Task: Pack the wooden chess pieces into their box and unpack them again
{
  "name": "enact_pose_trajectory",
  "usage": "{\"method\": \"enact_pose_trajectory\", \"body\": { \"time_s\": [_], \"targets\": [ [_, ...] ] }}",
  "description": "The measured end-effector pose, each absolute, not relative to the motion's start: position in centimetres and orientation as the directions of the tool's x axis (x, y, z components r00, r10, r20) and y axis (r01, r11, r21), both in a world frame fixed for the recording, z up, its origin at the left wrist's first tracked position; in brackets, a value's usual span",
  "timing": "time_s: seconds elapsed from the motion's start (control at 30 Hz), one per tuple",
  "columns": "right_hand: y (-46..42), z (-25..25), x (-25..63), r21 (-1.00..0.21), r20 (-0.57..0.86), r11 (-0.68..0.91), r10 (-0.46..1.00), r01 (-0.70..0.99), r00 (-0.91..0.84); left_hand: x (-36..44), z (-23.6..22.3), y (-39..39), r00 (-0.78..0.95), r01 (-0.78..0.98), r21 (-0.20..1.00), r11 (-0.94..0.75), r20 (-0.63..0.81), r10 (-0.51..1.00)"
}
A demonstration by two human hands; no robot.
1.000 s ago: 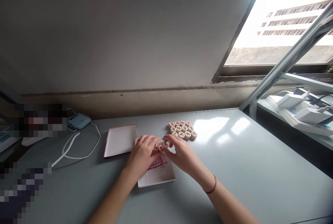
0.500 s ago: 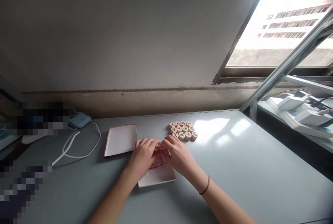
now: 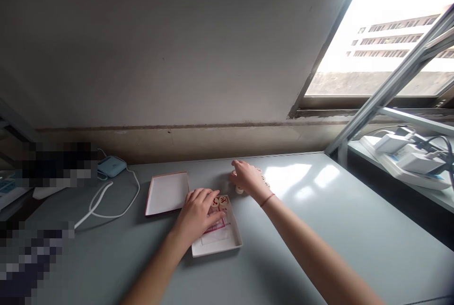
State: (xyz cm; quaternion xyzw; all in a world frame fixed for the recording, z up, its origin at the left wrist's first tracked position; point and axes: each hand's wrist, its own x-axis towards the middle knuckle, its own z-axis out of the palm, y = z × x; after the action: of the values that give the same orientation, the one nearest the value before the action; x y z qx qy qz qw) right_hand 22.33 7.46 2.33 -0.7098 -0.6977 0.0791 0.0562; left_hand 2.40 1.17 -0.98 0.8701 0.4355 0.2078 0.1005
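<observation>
A shallow white box (image 3: 217, 249) lies on the desk, holding round wooden Chinese chess pieces (image 3: 222, 201) at its far end and a folded sheet with red lines (image 3: 216, 225). My left hand (image 3: 196, 213) rests over the box's left side, thumb spread from the fingers, nothing visibly gripped. Beyond the box, my right hand (image 3: 248, 177) reaches over a group of chess pieces (image 3: 239, 191) on the desk. Its fingers bend around a piece at the group's far left corner. Most of that group is hidden under the hand.
The box lid (image 3: 167, 194) lies inside up, left of the box. A light blue device (image 3: 111, 167) with a white cable (image 3: 136, 187) sits further left. Chargers and a power strip (image 3: 404, 153) stand on a shelf at right, behind a metal frame post (image 3: 383, 90).
My right hand has left the box and moved up and right to the group of chess pieces. Two pieces now show at the box's far end. My left hand stays at the box.
</observation>
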Motion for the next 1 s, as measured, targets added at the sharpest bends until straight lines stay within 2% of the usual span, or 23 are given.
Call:
{"method": "enact_pose_trajectory", "body": {
  "time_s": [0.13,0.27,0.3,0.37,0.43,0.47,0.53,0.63,0.8,1.0],
  "targets": [
    [8.7,2.3,21.4,-0.176,-0.095,-0.039,0.995,0.984,0.022,1.7,-0.7,1.5,0.534,0.693,0.352,-0.629,0.334,0.776],
    [7.6,3.4,20.9,-0.224,-0.038,-0.007,0.999,0.975,-0.002,1.2,-0.5,1.8,0.460,0.683,0.401,-0.611,0.413,0.786],
    [6.9,3.8,20.6,-0.286,-0.008,0.039,0.999,0.957,-0.043,1.1,-0.4,1.9,0.425,0.679,0.430,-0.595,0.431,0.796],
    [5.2,4.3,20.1,-0.515,0.046,0.171,0.984,0.840,-0.173,0.9,-0.3,1.9,0.368,0.655,0.501,-0.566,0.442,0.818],
    [3.4,4.5,19.6,-0.778,0.080,0.249,0.950,0.578,-0.301,0.9,0.1,1.9,0.369,0.599,0.565,-0.567,0.434,0.822],
    [2.6,4.5,19.5,-0.870,0.088,0.238,0.937,0.432,-0.339,0.9,0.4,1.8,0.387,0.564,0.590,-0.578,0.429,0.816],
    [1.3,4.1,19.4,-0.963,0.072,0.162,0.925,0.215,-0.373,1.0,1.3,1.7,0.420,0.504,0.625,-0.596,0.426,0.802],
    [0.5,3.3,19.9,-0.994,0.044,0.073,0.942,0.076,-0.333,0.7,2.7,1.3,0.431,0.490,0.652,-0.578,0.395,0.811],
    [0.2,1.8,20.8,-0.995,0.030,0.051,0.973,0.086,-0.228,-1.7,3.4,0.2,0.479,0.550,0.648,-0.528,0.273,0.834],
    [-0.4,1.3,20.0,-0.997,0.010,0.029,0.971,0.078,-0.239,-3.0,1.6,-0.7,0.544,0.512,0.704,-0.492,0.178,0.820]
  ]
}}
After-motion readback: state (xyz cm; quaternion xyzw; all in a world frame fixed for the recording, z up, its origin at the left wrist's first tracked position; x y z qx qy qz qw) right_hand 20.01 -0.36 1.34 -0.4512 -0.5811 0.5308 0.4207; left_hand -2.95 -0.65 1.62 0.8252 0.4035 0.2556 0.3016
